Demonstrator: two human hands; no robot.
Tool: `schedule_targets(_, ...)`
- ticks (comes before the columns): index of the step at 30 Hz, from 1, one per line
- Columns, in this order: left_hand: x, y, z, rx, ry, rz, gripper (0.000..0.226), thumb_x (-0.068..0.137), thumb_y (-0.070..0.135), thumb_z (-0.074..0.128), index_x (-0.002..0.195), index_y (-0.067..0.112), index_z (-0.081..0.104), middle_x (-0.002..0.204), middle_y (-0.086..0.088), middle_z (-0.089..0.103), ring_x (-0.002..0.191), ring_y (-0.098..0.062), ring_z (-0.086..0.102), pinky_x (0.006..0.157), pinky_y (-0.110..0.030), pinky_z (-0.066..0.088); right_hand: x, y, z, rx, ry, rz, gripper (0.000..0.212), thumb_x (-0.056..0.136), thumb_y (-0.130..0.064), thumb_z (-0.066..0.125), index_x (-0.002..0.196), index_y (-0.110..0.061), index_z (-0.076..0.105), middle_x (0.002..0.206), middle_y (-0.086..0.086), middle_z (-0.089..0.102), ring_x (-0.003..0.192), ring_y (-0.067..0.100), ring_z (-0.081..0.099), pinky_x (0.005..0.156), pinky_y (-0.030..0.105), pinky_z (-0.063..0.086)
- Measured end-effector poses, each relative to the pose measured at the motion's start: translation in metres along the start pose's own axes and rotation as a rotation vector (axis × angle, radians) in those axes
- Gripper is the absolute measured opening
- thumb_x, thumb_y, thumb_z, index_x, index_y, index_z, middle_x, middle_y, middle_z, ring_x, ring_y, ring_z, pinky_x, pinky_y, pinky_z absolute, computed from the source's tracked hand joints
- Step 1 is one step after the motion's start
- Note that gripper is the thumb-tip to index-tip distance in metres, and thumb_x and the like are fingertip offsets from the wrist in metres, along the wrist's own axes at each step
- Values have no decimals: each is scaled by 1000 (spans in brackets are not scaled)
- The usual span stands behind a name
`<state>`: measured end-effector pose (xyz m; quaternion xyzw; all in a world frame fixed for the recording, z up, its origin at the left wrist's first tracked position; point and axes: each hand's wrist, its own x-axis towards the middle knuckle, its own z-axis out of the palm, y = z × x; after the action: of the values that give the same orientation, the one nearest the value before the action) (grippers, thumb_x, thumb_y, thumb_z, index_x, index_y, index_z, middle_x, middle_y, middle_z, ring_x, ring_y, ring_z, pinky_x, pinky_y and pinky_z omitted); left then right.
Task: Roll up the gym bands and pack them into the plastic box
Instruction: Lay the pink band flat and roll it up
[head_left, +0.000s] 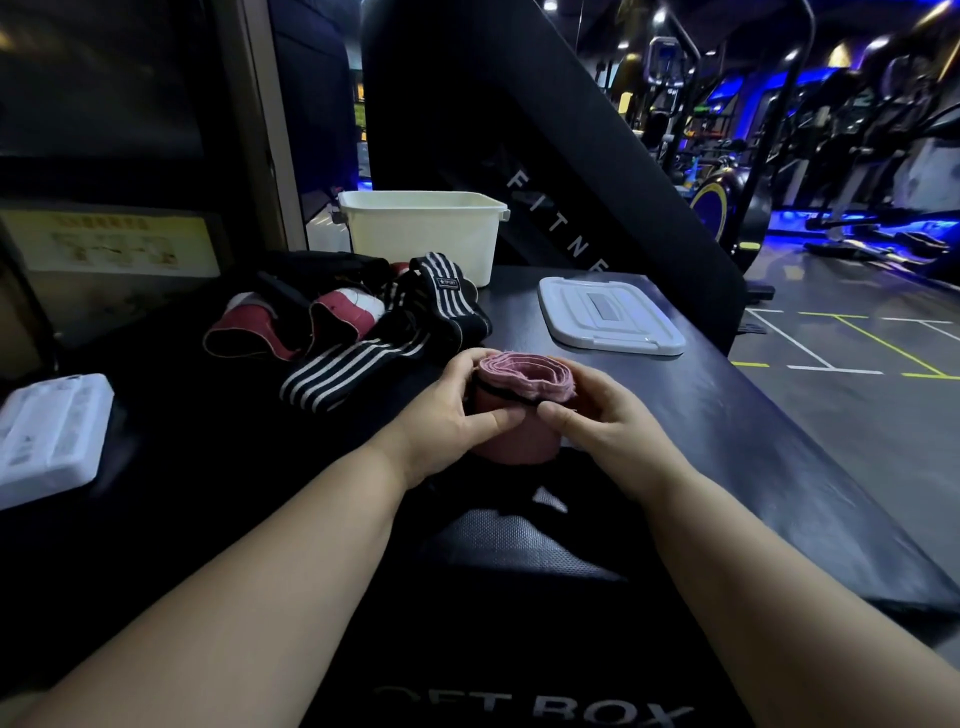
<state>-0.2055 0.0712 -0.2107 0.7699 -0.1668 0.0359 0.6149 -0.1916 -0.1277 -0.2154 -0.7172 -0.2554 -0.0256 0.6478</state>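
Note:
A pink gym band (524, 379) is wound into an upright roll above the dark padded surface, its coiled top edge facing up. My left hand (457, 415) grips the roll from the left, thumb across its front. My right hand (608, 421) holds it from the right, thumb meeting the left thumb on the black stripe. Behind lies a loose heap: a black band with white stripes (363, 358) and red-and-black bands (291, 327). The white plastic box (421, 234) stands open at the back. Its lid (608, 317) lies flat to the right.
A white flat case (49, 436) lies at the left edge. A black slanted machine panel (571, 156) rises behind the box. The padded surface (727, 441) drops off at right to the gym floor, with exercise machines (857, 156) beyond.

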Motion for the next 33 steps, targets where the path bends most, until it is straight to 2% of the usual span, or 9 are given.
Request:
schedule_targets(3, 1, -1, 2, 10, 13, -1, 58, 70, 29, 76, 118, 33, 45, 118, 5, 64, 114, -11, 60, 103, -38, 48, -1, 1, -1, 2, -12, 6, 43, 85, -11, 69, 127, -15, 57, 121, 0, 68, 115, 10, 61, 97, 23, 48)
schedule_targets(6, 2, -1, 2, -30, -9, -3, 59, 75, 13, 79, 122, 26, 45, 118, -1, 64, 113, -13, 60, 104, -38, 46, -1, -1, -2, 52, -32, 42, 34, 90, -1, 59, 120, -18, 60, 111, -6, 70, 107, 5, 63, 87, 20, 50)
schedule_targets(9, 2, -1, 1, -82, -54, -8, 59, 76, 3, 77, 124, 25, 50, 117, -1, 65, 112, -9, 60, 101, -27, 46, -1, -2, -4, 77, -30, 49, 33, 87, -7, 61, 119, -14, 61, 109, -3, 71, 106, 8, 64, 89, 23, 51)
schedule_targets(13, 2, 1, 0, -163, -61, -32, 55, 79, -13, 66, 117, 25, 55, 104, 5, 69, 98, 1, 64, 87, -16, 49, 0, -1, -5, 115, -47, 56, 39, 79, -13, 62, 118, -13, 61, 108, -4, 72, 107, 8, 63, 91, 21, 49)
schedule_targets(15, 1, 2, -1, -181, -54, -46, 54, 80, -14, 65, 119, 22, 55, 104, 4, 69, 97, 1, 65, 84, -15, 50, 0, 1, -6, 112, -72, 56, 41, 79, -11, 65, 120, -12, 60, 111, -3, 71, 109, 10, 63, 93, 22, 48)
schedule_targets(18, 0, 2, -1, -183, -41, -65, 56, 81, -9, 67, 127, 18, 52, 108, 1, 69, 100, -1, 65, 89, -18, 51, 1, 4, -8, 68, -102, 49, 56, 73, -8, 78, 125, -11, 58, 118, 3, 69, 112, 16, 63, 98, 29, 49)
schedule_targets(21, -1, 3, 0, -166, -37, -61, 56, 80, -7, 68, 126, 21, 52, 111, 1, 68, 103, -3, 65, 93, -19, 50, 2, 5, -5, -1, -73, 29, 68, 63, -14, 84, 126, -14, 58, 120, 5, 68, 115, 19, 62, 100, 35, 48)
schedule_targets(27, -2, 5, -1, -146, -44, -43, 52, 82, -9, 67, 121, 23, 54, 109, 2, 67, 100, 1, 63, 96, -17, 48, 2, 5, -5, 36, -52, 37, 55, 66, -8, 76, 118, -17, 59, 109, -2, 71, 105, 11, 65, 89, 23, 50)
schedule_targets(33, -1, 5, -3, -213, -70, -46, 50, 80, -12, 65, 119, 20, 57, 104, 2, 69, 96, 1, 65, 84, -14, 49, 2, 3, -8, 117, -108, 73, 55, 64, 1, 77, 115, -12, 61, 95, -5, 73, 89, 6, 66, 73, 17, 51)
